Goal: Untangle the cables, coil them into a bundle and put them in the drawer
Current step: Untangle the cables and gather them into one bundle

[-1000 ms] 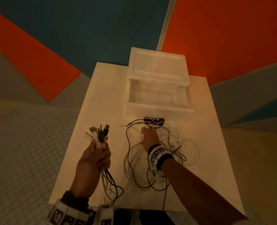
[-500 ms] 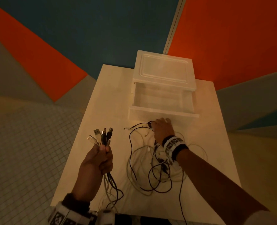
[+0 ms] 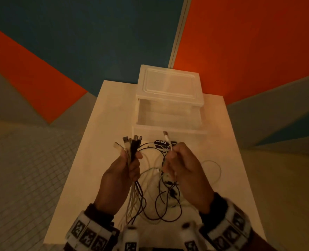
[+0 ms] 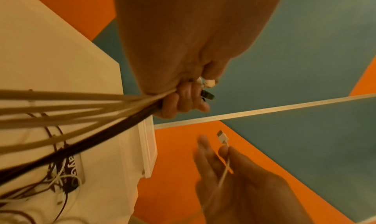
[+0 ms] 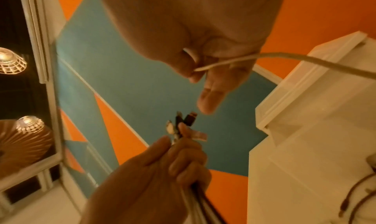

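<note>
My left hand grips a bunch of black and white cable ends, plugs pointing up; the left wrist view shows the fingers curled round them. My right hand pinches a white cable just below its plug, raised beside the left hand. The other cables hang from both hands and lie in tangled loops on the white table. Behind them stands the white drawer unit, its drawer pulled open.
A black label lies on the table in front of the drawer, partly hidden by my right hand. A white cable loop lies to the right. Tiled floor drops away left of the table. Orange and blue walls stand behind.
My right hand has left the table near the drawer front, lifting a white cable end up beside the left hand. The left hand has moved right and up with its bunch.
</note>
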Demonstrator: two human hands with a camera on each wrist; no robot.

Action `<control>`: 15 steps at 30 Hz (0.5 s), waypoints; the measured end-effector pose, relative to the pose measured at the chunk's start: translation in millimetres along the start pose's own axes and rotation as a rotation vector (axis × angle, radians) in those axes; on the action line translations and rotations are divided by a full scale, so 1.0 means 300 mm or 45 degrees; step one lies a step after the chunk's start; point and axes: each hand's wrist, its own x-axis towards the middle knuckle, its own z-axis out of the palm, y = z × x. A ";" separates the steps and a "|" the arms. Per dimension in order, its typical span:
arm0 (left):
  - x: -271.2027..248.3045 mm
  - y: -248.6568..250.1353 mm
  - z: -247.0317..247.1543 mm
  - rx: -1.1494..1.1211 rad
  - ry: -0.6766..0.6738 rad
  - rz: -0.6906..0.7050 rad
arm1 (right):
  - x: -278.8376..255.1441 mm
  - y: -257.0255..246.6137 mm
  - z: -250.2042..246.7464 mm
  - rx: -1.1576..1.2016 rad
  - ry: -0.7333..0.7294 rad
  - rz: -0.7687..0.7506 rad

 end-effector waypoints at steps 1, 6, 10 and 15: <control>-0.001 -0.007 0.008 0.001 -0.025 -0.014 | 0.013 0.004 0.011 0.065 -0.024 0.025; -0.022 -0.043 0.044 0.102 -0.138 -0.107 | 0.096 0.020 0.043 0.223 -0.098 0.069; -0.025 -0.056 0.074 0.176 -0.142 -0.139 | 0.083 0.012 0.091 0.187 -0.134 -0.034; -0.012 -0.049 0.077 0.212 0.024 -0.065 | 0.080 0.024 0.082 -0.187 0.161 -0.191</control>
